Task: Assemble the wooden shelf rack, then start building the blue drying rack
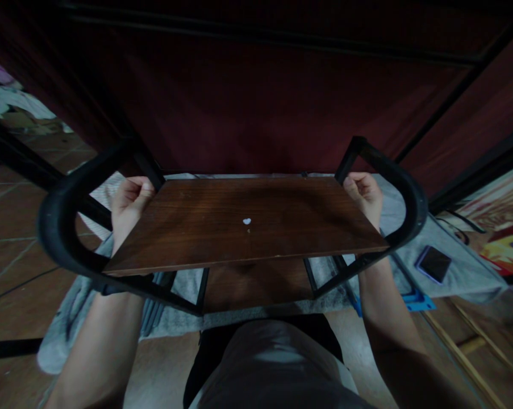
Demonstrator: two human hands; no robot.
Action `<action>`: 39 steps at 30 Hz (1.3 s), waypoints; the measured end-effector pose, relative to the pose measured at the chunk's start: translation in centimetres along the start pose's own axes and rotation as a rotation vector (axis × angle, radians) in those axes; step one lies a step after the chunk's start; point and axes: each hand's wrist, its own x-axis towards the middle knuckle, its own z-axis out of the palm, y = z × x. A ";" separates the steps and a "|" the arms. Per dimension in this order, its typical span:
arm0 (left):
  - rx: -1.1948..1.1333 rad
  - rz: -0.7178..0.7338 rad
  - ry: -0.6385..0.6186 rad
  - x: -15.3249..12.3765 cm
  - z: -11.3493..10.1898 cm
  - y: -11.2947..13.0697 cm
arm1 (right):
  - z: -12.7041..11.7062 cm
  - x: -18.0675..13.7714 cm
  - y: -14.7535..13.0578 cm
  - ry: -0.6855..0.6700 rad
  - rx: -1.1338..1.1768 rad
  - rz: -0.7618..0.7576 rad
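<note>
A brown wood-grain shelf board (213,210) lies level in front of me, with a small white heart-shaped mark near its middle. Along both its short sides runs a black metal frame (54,218) with rounded loops. My left hand (130,201) is closed, thumb against fingertips, at the left frame post by the board's far corner. In mirror position, my right hand (365,193) pinches at the right post by the other far corner. Whatever lies between the fingertips of either hand is hidden. Lower down, a second wooden board (256,284) shows between the frame legs.
A dark red panel (247,108) rises close behind the board. To the right, a phone (433,263) lies on a grey cloth (464,281), near a blue plastic piece (418,301). Wooden slats (469,343) are at lower right. Tiled floor (9,244) extends to the left.
</note>
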 end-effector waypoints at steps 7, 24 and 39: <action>0.004 0.024 -0.035 -0.2 -0.2 -0.3 | 0.1 -0.1 0.2 0.009 0.035 -0.006; 0.010 0.033 -0.050 -1.3 -0.4 0.6 | 0.1 -0.3 -0.5 0.016 0.007 0.019; 0.014 0.022 -0.019 -1.1 -0.6 0.1 | -0.2 -0.5 -0.1 0.035 -0.007 0.061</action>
